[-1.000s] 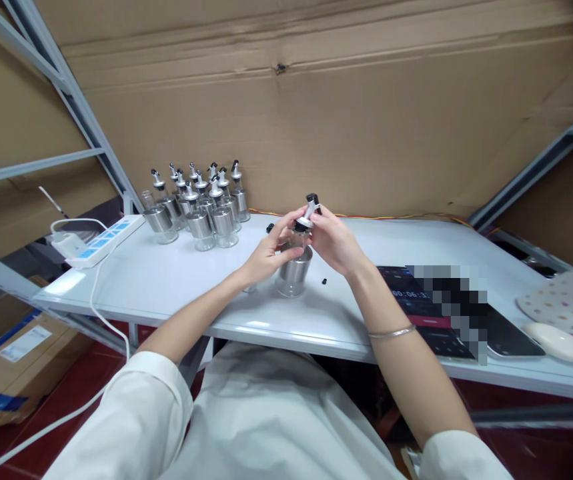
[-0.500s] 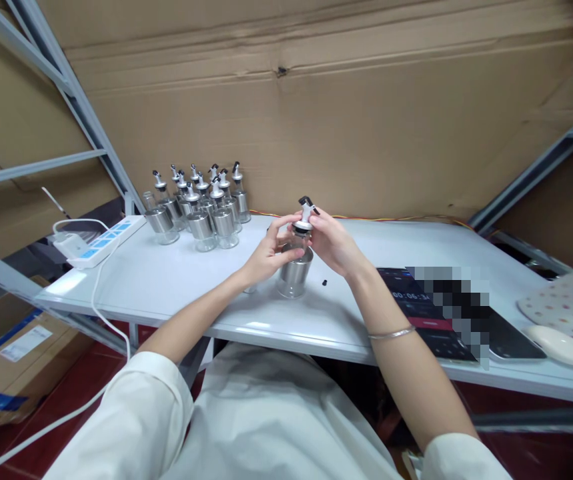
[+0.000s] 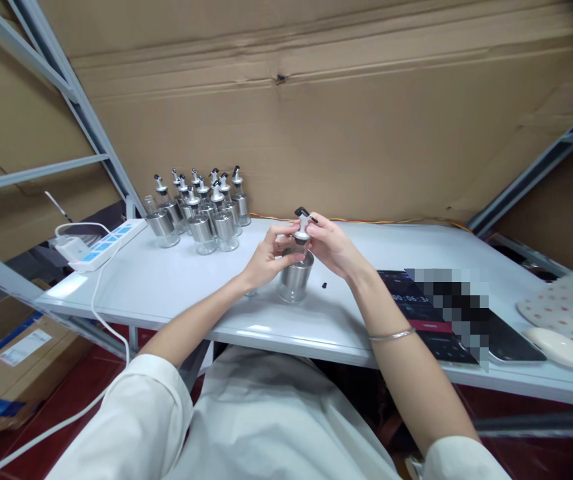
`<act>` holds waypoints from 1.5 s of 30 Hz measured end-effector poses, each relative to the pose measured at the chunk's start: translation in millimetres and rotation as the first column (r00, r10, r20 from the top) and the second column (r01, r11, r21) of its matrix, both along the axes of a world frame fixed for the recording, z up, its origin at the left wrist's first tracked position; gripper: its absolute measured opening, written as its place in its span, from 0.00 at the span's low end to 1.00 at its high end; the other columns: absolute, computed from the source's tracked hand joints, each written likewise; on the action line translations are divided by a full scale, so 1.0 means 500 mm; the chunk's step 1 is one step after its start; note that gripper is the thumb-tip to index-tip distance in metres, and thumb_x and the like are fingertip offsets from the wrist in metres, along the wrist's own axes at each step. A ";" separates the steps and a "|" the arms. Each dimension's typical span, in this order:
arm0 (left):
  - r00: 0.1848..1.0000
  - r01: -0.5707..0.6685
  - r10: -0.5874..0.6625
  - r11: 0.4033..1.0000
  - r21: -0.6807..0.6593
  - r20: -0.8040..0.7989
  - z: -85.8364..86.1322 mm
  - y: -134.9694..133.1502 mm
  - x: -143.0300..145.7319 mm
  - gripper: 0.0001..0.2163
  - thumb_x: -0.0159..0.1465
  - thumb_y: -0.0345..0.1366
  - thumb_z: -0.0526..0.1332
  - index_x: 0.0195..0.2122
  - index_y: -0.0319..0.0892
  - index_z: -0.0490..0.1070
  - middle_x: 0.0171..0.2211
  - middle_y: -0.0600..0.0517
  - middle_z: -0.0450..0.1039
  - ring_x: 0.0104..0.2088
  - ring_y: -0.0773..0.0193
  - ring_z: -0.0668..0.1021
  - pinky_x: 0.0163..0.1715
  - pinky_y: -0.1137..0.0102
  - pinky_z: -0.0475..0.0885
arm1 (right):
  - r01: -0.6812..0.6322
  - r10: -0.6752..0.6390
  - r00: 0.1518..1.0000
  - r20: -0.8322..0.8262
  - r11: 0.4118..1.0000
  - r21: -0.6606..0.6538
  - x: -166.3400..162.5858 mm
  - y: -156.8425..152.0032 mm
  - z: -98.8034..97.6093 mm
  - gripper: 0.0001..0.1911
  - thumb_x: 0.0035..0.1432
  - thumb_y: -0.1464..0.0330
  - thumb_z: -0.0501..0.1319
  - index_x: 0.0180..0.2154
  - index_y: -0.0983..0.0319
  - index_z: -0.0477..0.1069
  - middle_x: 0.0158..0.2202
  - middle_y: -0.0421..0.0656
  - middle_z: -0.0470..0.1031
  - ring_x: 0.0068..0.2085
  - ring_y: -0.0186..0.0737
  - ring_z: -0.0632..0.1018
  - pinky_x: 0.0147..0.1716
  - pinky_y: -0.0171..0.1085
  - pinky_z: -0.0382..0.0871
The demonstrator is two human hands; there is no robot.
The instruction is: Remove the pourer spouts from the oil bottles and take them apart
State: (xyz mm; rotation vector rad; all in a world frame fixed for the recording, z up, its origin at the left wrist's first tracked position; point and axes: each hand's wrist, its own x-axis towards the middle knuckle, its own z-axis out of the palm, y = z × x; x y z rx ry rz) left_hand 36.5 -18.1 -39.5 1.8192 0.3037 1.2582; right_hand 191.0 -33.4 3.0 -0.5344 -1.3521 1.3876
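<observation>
A glass oil bottle (image 3: 296,275) with a steel sleeve stands upright on the table in front of me. My left hand (image 3: 266,259) is closed around its neck, fingers behind and thumb in front. With my right hand (image 3: 335,245) I pinch the silver pour spout (image 3: 302,230) with its black flip top, at the bottle's mouth. The fingers partly hide the joint between spout and neck. A small black cap (image 3: 324,285) lies on the table to the right of the bottle. Part of another clear glass object (image 3: 251,292) shows behind my left wrist.
Several similar bottles with spouts (image 3: 201,230) stand at the back left; one bottle (image 3: 162,227) there has no spout. A power strip (image 3: 109,245) with a white cable lies left. Right are a phone-like screen (image 3: 416,313), a white mouse (image 3: 559,347) and a dotted pad (image 3: 569,303).
The pour spout has come down closer to the bottle and leans slightly more to the left. Both hands keep their hold, and the bottle stays in about the same place.
</observation>
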 end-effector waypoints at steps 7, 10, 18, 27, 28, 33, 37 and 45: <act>1.000 -0.025 0.025 1.000 -0.004 -0.004 -0.006 0.002 0.001 0.21 0.57 0.42 0.66 0.47 0.49 0.59 0.40 0.54 0.73 0.41 0.63 0.79 0.43 0.63 0.72 | -0.024 0.024 1.000 0.011 0.999 -0.043 0.002 0.000 -0.003 0.10 0.45 0.63 0.66 0.32 0.59 0.70 0.31 0.37 0.70 0.28 0.31 0.67 0.25 0.32 0.59; 1.000 -0.011 0.011 1.000 -0.019 -0.006 -0.005 0.001 0.002 0.21 0.56 0.43 0.66 0.46 0.49 0.59 0.37 0.55 0.73 0.39 0.64 0.79 0.43 0.63 0.72 | -0.037 0.038 0.998 0.041 0.999 -0.038 0.004 0.002 -0.003 0.11 0.46 0.63 0.65 0.33 0.58 0.70 0.31 0.37 0.70 0.28 0.31 0.68 0.26 0.32 0.60; 0.999 0.034 -0.035 0.998 -0.056 -0.009 -0.002 0.005 0.001 0.20 0.55 0.43 0.67 0.43 0.48 0.58 0.33 0.56 0.75 0.39 0.62 0.80 0.43 0.61 0.73 | -0.108 0.109 0.994 0.014 0.991 -0.085 0.009 0.011 -0.016 0.12 0.44 0.63 0.64 0.33 0.57 0.68 0.32 0.36 0.70 0.29 0.32 0.68 0.26 0.32 0.59; 0.999 0.037 -0.036 0.998 -0.056 0.005 -0.001 0.012 -0.003 0.19 0.54 0.41 0.68 0.40 0.47 0.59 0.43 0.54 0.74 0.41 0.61 0.80 0.44 0.60 0.73 | -0.096 0.094 0.995 -0.029 0.990 -0.105 -0.001 0.003 0.003 0.11 0.39 0.69 0.64 0.27 0.59 0.63 0.29 0.35 0.69 0.26 0.29 0.64 0.23 0.30 0.54; 1.000 0.031 -0.031 0.999 -0.039 0.006 -0.002 0.012 -0.002 0.19 0.54 0.40 0.68 0.40 0.47 0.58 0.43 0.54 0.74 0.40 0.62 0.80 0.44 0.61 0.73 | -0.096 0.093 0.995 -0.034 0.990 -0.103 -0.001 0.002 0.003 0.11 0.39 0.69 0.64 0.27 0.59 0.63 0.29 0.35 0.68 0.26 0.29 0.64 0.23 0.30 0.54; 0.997 -0.072 0.072 0.995 0.074 0.002 -0.001 0.006 0.002 0.23 0.52 0.38 0.69 0.44 0.47 0.58 0.40 0.55 0.73 0.37 0.66 0.80 0.41 0.67 0.73 | -0.142 0.139 0.989 -0.048 0.987 -0.080 0.002 0.001 -0.001 0.11 0.40 0.68 0.64 0.27 0.59 0.63 0.28 0.35 0.66 0.27 0.31 0.64 0.24 0.31 0.55; 0.981 -0.173 0.181 0.977 0.123 -0.065 0.005 0.000 0.001 0.28 0.50 0.42 0.70 0.49 0.47 0.59 0.38 0.54 0.74 0.35 0.66 0.79 0.39 0.70 0.72 | -0.149 0.144 0.987 -0.064 0.986 -0.079 0.002 0.002 -0.007 0.10 0.42 0.66 0.63 0.28 0.59 0.64 0.28 0.37 0.66 0.29 0.34 0.66 0.28 0.34 0.59; 0.970 -0.228 0.237 0.965 0.131 -0.057 0.000 0.009 -0.005 0.26 0.49 0.44 0.70 0.46 0.46 0.63 0.33 0.55 0.74 0.33 0.69 0.77 0.39 0.70 0.71 | -0.146 0.149 0.988 0.045 0.987 -0.073 -0.005 0.004 -0.018 0.14 0.43 0.59 0.63 0.32 0.58 0.67 0.34 0.41 0.70 0.38 0.42 0.70 0.37 0.40 0.62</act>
